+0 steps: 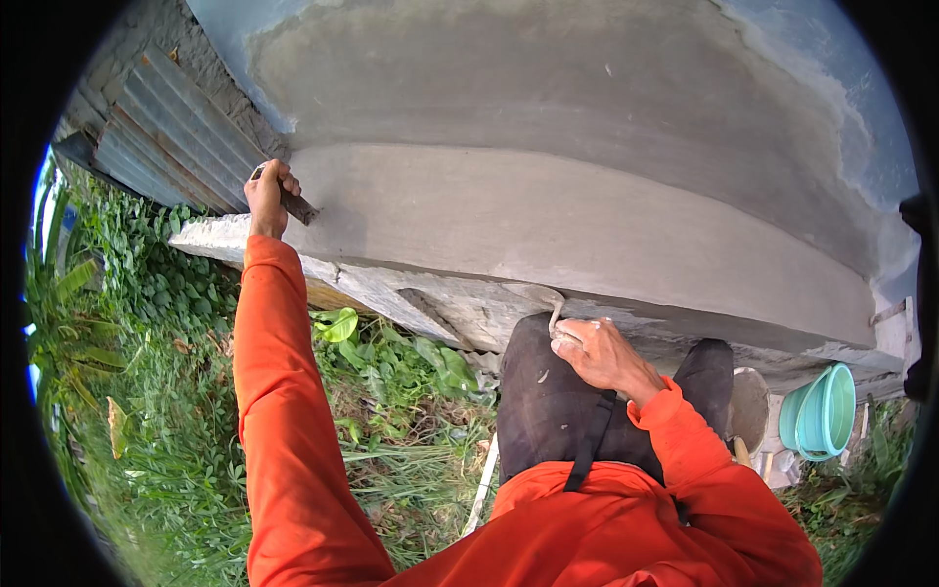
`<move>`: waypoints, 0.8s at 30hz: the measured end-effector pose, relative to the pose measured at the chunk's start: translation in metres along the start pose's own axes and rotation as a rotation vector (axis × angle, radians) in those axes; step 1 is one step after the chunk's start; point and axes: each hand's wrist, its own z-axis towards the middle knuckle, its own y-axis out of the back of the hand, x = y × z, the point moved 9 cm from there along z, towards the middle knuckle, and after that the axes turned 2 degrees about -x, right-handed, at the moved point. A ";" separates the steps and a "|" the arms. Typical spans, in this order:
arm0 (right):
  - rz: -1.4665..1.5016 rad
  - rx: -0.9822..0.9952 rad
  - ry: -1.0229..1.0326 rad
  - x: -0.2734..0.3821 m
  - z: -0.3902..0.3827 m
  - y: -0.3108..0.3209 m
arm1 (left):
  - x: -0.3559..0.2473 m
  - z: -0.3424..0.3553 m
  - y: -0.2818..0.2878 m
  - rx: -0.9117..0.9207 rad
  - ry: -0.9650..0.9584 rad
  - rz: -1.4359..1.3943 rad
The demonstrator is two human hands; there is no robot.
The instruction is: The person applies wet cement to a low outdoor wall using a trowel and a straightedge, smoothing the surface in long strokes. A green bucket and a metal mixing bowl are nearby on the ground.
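Note:
My left hand grips the handle of a dark float at the left end of a smooth grey plastered ledge, beside the rough wall at its end. My right hand holds a small trowel by its bent neck or handle, with the pale blade against the ledge's lower front edge, just over my dark-trousered knees. Above the ledge rises a grey plastered wall with paler blue-grey borders.
Corrugated metal sheets lean at the upper left. Plants and grass cover the ground at left and below. At the lower right stand a turquoise bucket and a grey container among small rubble.

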 end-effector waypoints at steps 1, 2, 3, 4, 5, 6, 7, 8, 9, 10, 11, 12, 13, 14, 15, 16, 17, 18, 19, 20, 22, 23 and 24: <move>-0.026 0.044 -0.063 -0.007 -0.004 -0.002 | 0.002 0.000 0.002 -0.020 0.017 0.005; -0.010 0.034 -0.059 -0.007 -0.010 0.001 | 0.001 -0.001 0.000 0.006 0.001 0.001; -0.005 0.028 -0.064 -0.008 -0.016 0.004 | 0.001 0.000 0.001 0.009 -0.003 -0.003; -0.030 0.048 -0.133 -0.013 -0.023 0.003 | 0.002 0.000 0.002 0.008 0.001 0.000; -0.019 0.089 -0.173 -0.014 -0.030 -0.001 | 0.004 -0.002 0.004 0.009 0.009 -0.001; 0.134 0.108 -0.125 -0.004 -0.034 -0.005 | 0.005 -0.001 0.004 0.011 0.013 0.000; 0.251 0.134 -0.135 0.003 -0.038 -0.011 | 0.005 0.001 0.003 0.021 0.011 -0.002; 0.341 0.165 -0.191 0.007 -0.041 -0.020 | 0.004 0.003 0.003 0.012 0.001 -0.003; 0.498 0.185 -0.194 0.018 -0.041 -0.028 | 0.003 0.002 0.004 0.006 -0.006 -0.003; 0.633 0.213 -0.207 0.030 -0.041 -0.038 | 0.004 0.002 0.004 0.003 -0.005 -0.003; 0.672 0.231 -0.283 0.034 -0.040 -0.048 | 0.004 0.003 0.005 -0.011 0.008 0.014; 0.743 0.248 -0.314 0.043 -0.038 -0.056 | 0.003 0.003 0.003 0.016 -0.007 0.009; 0.796 0.248 -0.293 0.054 -0.034 -0.061 | 0.003 0.002 0.001 0.031 -0.003 0.005; 0.850 0.233 -0.250 0.066 -0.029 -0.063 | 0.004 0.002 0.002 0.019 0.012 0.008; 0.936 0.204 -0.249 0.072 -0.024 -0.065 | 0.004 0.002 0.002 0.017 0.015 0.001; 0.961 0.180 -0.269 0.075 -0.018 -0.066 | 0.002 0.001 0.000 0.036 -0.003 0.002; 0.983 0.156 -0.288 0.077 -0.013 -0.067 | 0.001 0.001 0.000 0.030 -0.006 0.008; 1.014 0.122 -0.295 0.078 -0.008 -0.065 | 0.001 0.001 0.000 0.023 0.000 0.006; 1.027 0.091 -0.314 0.077 -0.004 -0.063 | 0.002 0.001 0.000 0.014 0.016 -0.004; 1.013 0.093 -0.336 0.076 -0.001 -0.063 | 0.002 0.000 -0.001 0.011 0.010 0.001; 1.004 0.062 -0.344 0.074 0.002 -0.057 | 0.001 0.000 -0.001 0.002 0.021 -0.014; 0.971 0.063 -0.354 0.072 0.002 -0.055 | 0.000 0.000 -0.002 0.012 0.010 -0.004; 0.970 0.062 -0.376 0.068 0.000 -0.052 | 0.000 0.000 -0.002 0.014 0.006 0.000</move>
